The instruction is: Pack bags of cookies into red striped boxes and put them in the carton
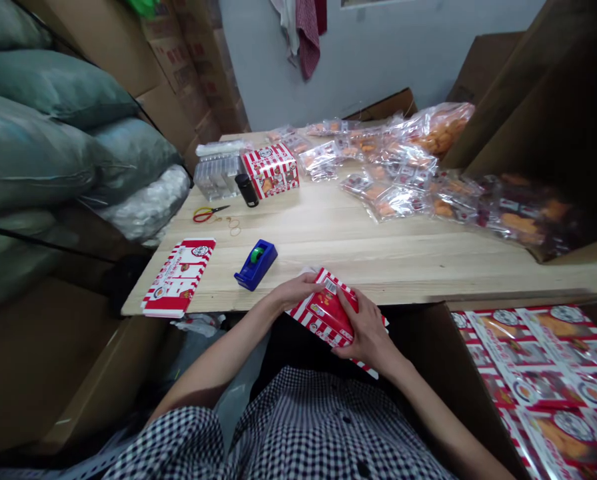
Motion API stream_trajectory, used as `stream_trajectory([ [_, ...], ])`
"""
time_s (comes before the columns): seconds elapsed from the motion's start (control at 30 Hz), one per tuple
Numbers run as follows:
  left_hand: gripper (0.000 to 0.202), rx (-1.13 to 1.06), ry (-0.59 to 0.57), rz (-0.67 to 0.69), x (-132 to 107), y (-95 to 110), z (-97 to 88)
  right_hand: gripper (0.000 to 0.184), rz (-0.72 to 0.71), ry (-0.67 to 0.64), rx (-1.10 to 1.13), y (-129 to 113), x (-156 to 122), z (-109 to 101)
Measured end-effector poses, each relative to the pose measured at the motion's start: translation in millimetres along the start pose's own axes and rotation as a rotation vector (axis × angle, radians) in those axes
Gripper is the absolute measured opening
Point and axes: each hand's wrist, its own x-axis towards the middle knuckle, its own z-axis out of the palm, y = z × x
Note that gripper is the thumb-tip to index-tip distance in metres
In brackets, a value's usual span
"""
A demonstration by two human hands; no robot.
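Observation:
A red-and-white striped cardboard box (331,313) is held tilted at the table's front edge, over my lap. My left hand (298,292) grips its far left end near the barcode, fingers closed on the edge. Across its right side lies my right hand (366,330), thumb and fingers bent around the cardboard. Whether anything is inside the box is hidden. The blue tape dispenser (256,265) with a green roll stands left of my left hand. Farther left lies a stack of flat printed cartons (181,279).
Scissors (209,213), a black cylinder (247,191), a striped box (272,170) and clear plastic packs (219,175) sit at the back left. Clear food packets (398,180) cover the back right. A carton of packed boxes (543,360) stands at right; sacks (33,153) are piled left.

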Motion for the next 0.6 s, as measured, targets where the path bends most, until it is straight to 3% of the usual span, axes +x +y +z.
stream_trajectory([
  [0.07, 0.034, 0.092, 0.1, 0.113, -7.1, 10.9, 6.9, 0.115, 0.05, 0.044, 0.055, -1.4, 0.9, 2.4],
  [0.17, 0.031, 0.387, 0.543, 0.53, -26.9, 17.0, 24.2, 0.102, 0.164, 0.144, 0.235, 0.6, 7.1, -5.5],
  [0.23, 0.041, 0.521, 0.787, 0.729, -38.2, 6.2, 41.4, 0.1, 0.261, 0.263, 0.327, 1.5, 12.4, -12.9],
  [0.3, 0.054, 0.485, 0.783, 0.687, -42.1, -14.4, 61.8, 0.104, 0.335, 0.381, 0.364, -1.3, 17.4, -17.2],
  [0.43, 0.067, 0.331, 0.545, 0.527, -29.6, -48.0, 96.1, 0.092, 0.304, 0.461, 0.351, -20.1, 22.4, -12.5],
  [0.5, 0.067, 0.284, 0.523, 0.543, -21.6, -49.4, 102.6, 0.08, 0.284, 0.496, 0.305, -30.0, 22.1, -6.8],
  [0.6, 0.06, 0.262, 0.55, 0.561, -16.5, -41.2, 101.8, 0.081, 0.281, 0.523, 0.315, -37.1, 20.5, 0.6],
])
